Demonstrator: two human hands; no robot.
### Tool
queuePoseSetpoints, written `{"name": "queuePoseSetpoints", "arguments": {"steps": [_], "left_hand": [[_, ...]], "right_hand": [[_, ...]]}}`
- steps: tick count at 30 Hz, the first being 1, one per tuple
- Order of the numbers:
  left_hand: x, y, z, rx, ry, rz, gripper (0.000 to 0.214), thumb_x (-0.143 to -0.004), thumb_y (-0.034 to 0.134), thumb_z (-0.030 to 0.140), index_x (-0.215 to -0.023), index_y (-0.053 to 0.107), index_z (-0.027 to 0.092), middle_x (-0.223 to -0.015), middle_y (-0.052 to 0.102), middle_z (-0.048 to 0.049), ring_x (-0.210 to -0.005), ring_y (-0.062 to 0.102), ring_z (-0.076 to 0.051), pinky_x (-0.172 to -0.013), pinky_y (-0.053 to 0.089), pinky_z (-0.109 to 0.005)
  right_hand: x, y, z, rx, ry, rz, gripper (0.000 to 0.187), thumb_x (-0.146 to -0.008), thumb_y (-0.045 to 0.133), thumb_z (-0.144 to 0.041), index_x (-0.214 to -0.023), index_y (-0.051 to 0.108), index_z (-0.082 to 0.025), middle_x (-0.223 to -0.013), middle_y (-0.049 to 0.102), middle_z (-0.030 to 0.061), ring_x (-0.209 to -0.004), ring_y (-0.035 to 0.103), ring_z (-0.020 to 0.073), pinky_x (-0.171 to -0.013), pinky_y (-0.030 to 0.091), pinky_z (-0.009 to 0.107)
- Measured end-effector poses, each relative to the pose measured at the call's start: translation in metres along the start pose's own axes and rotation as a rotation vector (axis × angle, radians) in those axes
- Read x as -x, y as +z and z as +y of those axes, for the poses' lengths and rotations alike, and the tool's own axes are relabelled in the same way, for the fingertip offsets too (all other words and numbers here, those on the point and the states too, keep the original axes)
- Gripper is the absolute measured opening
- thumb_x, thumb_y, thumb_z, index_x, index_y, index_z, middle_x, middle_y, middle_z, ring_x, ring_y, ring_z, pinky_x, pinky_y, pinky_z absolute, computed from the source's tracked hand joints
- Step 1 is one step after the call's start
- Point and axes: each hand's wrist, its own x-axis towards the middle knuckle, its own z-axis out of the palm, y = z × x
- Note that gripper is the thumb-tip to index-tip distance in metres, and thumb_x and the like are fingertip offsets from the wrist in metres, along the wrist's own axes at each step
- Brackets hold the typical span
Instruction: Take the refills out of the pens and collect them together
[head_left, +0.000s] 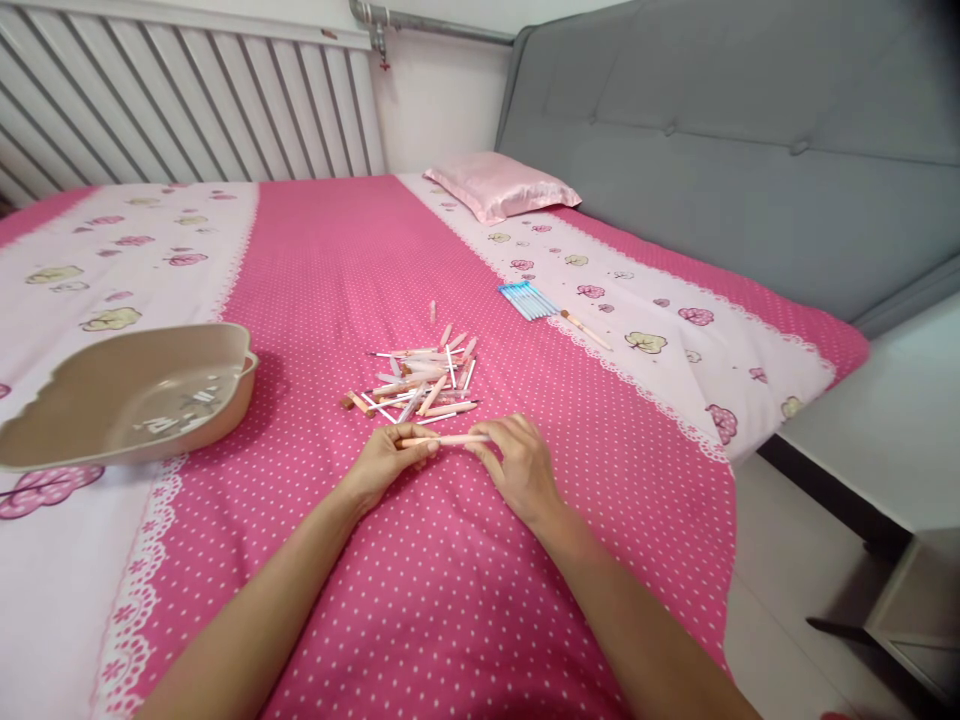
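Observation:
My left hand point(386, 462) and my right hand point(519, 462) rest on a pink dotted bedsheet point(465, 590). Between them they pinch one pale pink pen point(444, 440), lying crosswise, the left hand on its left end and the right hand on its right end. Just beyond the hands lies a loose pile of pens and pen parts point(424, 382), pink and white. A single small pink piece point(433, 311) lies apart, farther up the bed.
A beige plastic basin point(112, 400) with a few small pieces inside sits at the left. A bundle of blue pens point(527, 299) and one pink pen point(585, 328) lie at the right. A pink pillow point(501, 186), grey headboard point(735, 130), and radiator point(187, 100) stand behind.

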Motion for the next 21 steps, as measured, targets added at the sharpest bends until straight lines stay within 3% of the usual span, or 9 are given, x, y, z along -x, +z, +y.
{"name": "queuePoseSetpoints", "arguments": {"steps": [21], "left_hand": [[0.0005, 0.0012, 0.0021, -0.071, 0.016, 0.026, 0.031, -0.058, 0.078, 0.037, -0.072, 0.069, 0.011, -0.054, 0.056, 0.0015, -0.05, 0.041, -0.006, -0.049, 0.028, -0.02]], "right_hand": [[-0.001, 0.0014, 0.0023, 0.058, 0.05, -0.115, 0.029, -0.089, 0.048, -0.039, -0.076, 0.065, -0.02, -0.074, 0.066, 0.002, -0.071, 0.053, 0.0165, -0.068, 0.036, 0.029]]}}
